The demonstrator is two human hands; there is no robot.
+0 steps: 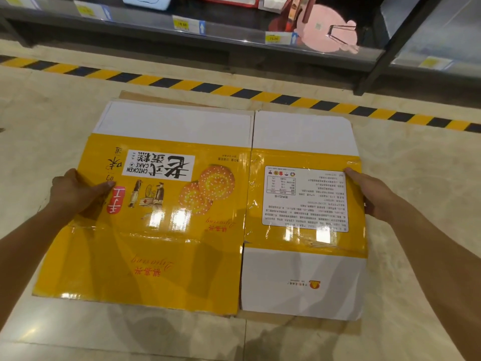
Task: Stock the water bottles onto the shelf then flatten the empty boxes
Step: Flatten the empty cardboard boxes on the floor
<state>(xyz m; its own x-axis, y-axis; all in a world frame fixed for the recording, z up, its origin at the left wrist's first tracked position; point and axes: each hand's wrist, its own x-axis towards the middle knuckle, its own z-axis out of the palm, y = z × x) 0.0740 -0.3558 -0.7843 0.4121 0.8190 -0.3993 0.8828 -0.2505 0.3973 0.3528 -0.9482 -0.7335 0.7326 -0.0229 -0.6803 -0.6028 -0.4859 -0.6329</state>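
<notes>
A flattened yellow and white cardboard box, printed with "CHICKEN CAKE" and pictures of round cakes, lies flat on the tiled floor in front of me. My left hand grips its left edge, thumb on top of the yellow panel. At the opposite side my right hand grips the right edge beside the white label panel. Brown cardboard shows from under the box at its far and near edges. No water bottles are in view.
A dark metal shelf with yellow price tags runs along the far side, holding a pink round item and some packaged goods. A yellow and black hazard stripe crosses the floor between shelf and box.
</notes>
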